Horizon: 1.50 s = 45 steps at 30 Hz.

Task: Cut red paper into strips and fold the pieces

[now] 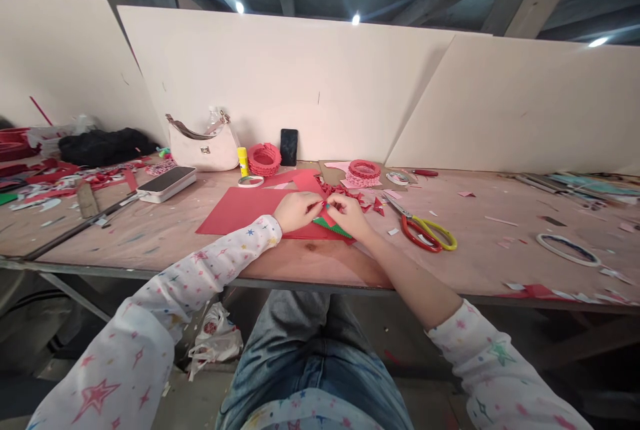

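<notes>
Left hand (299, 211) and right hand (349, 214) pinch a red piece (325, 205) (green strip (335, 229) just below), apparently mid-fold, the next move calling for steady pressure.

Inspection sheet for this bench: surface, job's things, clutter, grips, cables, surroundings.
Surface: pinkish tabletop, paper bits scattered on it.
Job's things: red sheet, folded red pieces, green toothed piece.
Clutter: scissors at right, red scraps at left.
Grips: left hand and right hand nearly meet by the green toothed piece; exact hold too small to tell.
Cables: none clearly seen.
Surroundings: pale panels behind, plastic bag beneath.
</notes>
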### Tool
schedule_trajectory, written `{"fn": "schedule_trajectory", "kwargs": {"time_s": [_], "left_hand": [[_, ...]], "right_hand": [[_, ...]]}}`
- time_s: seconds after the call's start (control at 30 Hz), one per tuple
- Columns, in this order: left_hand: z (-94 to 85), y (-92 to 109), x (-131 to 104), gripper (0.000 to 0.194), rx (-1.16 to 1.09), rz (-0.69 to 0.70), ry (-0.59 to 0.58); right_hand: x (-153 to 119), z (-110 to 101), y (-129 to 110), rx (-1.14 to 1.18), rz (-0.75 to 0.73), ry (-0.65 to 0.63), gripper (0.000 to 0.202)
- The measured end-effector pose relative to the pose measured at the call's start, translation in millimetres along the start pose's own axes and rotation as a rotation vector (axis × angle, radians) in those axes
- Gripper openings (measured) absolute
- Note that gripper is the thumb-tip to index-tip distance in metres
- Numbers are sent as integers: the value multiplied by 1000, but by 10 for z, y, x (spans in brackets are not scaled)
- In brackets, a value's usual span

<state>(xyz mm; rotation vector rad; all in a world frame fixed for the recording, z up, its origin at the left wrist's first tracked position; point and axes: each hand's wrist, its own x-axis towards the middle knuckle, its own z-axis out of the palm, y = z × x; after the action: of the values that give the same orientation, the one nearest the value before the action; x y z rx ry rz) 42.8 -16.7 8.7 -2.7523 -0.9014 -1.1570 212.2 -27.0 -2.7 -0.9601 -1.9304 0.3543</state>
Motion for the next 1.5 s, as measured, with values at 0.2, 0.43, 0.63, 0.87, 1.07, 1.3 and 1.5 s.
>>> {"fn": "schedule_trajectory", "kwargs": {"time_s": [0.2,0.43,0.63,0.87,1.07,1.3,1.5], "left_hand": [[-92,-29,26,26,0,-101,124],[-58,-184,55,30,-333,-253,149],[-13,-290,68,36,-684,-286,-137],[-16,-252,64,32,-710,-389,-190],[-27,-193,52,29,-882,-472,-337],[-39,-147,40,27,-956,-485,-407],[-29,-143,36,27,-952,-446,-439]], "right_hand": [[22,-37,62,-13,89,43,11],[43,-92,113,60,138,75,11],[46,-153,35,287,103,-94,23],[30,-159,65,265,127,-236,19],[53,-123,121,263,129,-111,19],[58,-87,110,314,179,-68,17],[61,-86,115,327,186,-51,15]]}}
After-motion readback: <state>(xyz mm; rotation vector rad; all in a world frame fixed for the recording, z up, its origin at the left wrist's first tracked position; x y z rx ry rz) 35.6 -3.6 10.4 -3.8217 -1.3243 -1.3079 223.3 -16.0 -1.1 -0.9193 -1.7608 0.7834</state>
